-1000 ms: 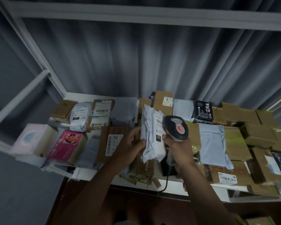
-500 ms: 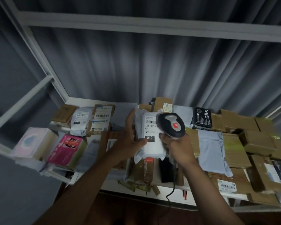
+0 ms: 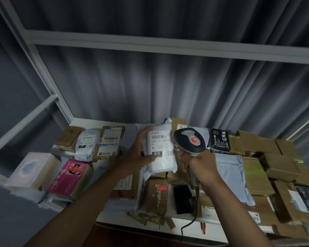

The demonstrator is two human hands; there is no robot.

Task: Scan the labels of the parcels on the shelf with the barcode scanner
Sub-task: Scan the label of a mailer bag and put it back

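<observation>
far left: pale tissue box [image 3: 31,171] and pink box [image 3: 70,177] sit on the shelf [image 3: 89,120] edge, untouched.
back left: small grey bag [image 3: 86,143] and a labelled carton [image 3: 111,142] lie flat, labels up.
left hand: left hand [image 3: 138,155] grips the white parcel [image 3: 160,152] from its left side, thumb pinching the front near the "010" mark, other fingers curled behind.
parcel: held up above the pile, label face toward the camera; a second ago it was edge-on, so it has been turned flat.
label: barcode strip near the top, partly blurred.
right hand: right hand [image 3: 199,164] has fingers wrapped round the barcode scanner [image 3: 189,141] handle; trigger finger not visible, cannot tell if pressed.
scanner: head just right of the parcel, raised higher than before, cable hanging down.
meaning: label now exposed, scan of this parcel looks imminent; no beam visible.
right: brown cartons [image 3: 268,157] and a black packet [image 3: 219,141] still to be scanned.
</observation>
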